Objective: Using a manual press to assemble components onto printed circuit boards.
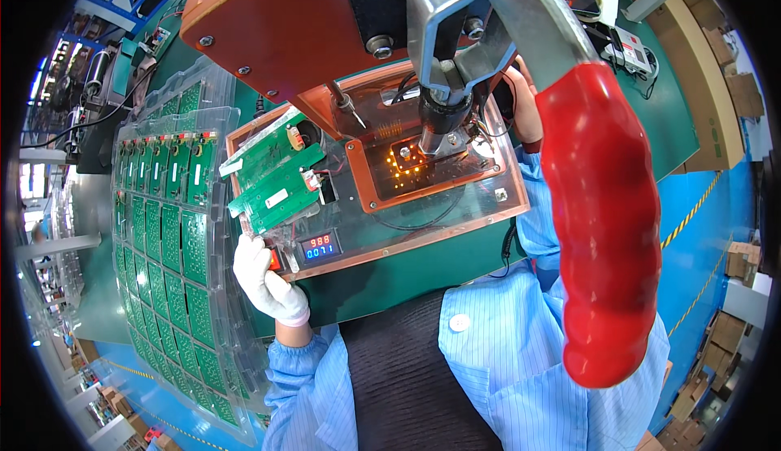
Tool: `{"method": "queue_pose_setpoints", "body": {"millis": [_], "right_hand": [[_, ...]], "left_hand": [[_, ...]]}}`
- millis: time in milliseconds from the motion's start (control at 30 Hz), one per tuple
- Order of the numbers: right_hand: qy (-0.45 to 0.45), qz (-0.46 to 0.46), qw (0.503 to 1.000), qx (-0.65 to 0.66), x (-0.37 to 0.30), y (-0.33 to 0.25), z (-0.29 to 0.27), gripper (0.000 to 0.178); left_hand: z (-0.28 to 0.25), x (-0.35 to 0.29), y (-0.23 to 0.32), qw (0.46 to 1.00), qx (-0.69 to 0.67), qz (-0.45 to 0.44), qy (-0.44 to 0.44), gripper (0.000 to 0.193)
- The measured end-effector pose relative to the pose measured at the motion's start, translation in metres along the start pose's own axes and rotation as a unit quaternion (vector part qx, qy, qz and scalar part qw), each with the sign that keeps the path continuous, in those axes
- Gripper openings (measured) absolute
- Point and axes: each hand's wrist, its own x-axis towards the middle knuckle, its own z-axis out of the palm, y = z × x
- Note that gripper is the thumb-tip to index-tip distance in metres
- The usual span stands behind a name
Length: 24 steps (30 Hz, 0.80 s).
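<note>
In front of me stands a test fixture with a clear-topped, copper-edged box [390, 249]. My left hand [264, 278], in a white glove, is closed against its near left corner, fingers bent beside a red switch [275, 259]. My right hand [525, 109] is bare, at the fixture's far right side. Its fingers curl by a dark part, and the clamp partly hides them. A toggle clamp's red handle [600, 223] hangs large in front. Small orange lights [404, 166] glow in the framed nest under the press. Two green circuit boards [281, 195] lie on the box's left side.
Clear plastic trays [220, 231] with several green boards are at the left. A lit digital display [319, 245] is set in the box's front. An orange press block [277, 28] overhangs the fixture. A white device [630, 51] with cables sits at the back right of the green table [667, 117].
</note>
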Motion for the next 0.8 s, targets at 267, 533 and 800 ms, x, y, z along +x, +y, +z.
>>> {"method": "queue_pose_setpoints", "body": {"millis": [267, 533, 800], "right_hand": [[-0.002, -0.007, 1.0, -0.003, -0.0006, -0.0001, 0.0009, 0.018], [0.036, 0.0, 0.998, 0.057, -0.0037, -0.0044, 0.0076, 0.019], [0.031, -0.002, 0.998, 0.061, -0.0029, -0.0031, 0.0079, 0.018]], "left_hand": [[-0.0006, 0.0001, 0.0, 1.0, 0.003, 0.001, -0.002, 0.025], [0.001, -0.0003, -0.0009, 1.0, 0.002, 0.0, 0.0, 0.025], [-0.0007, -0.0014, -0.0009, 1.0, -0.007, 0.001, 0.004, 0.025]]}}
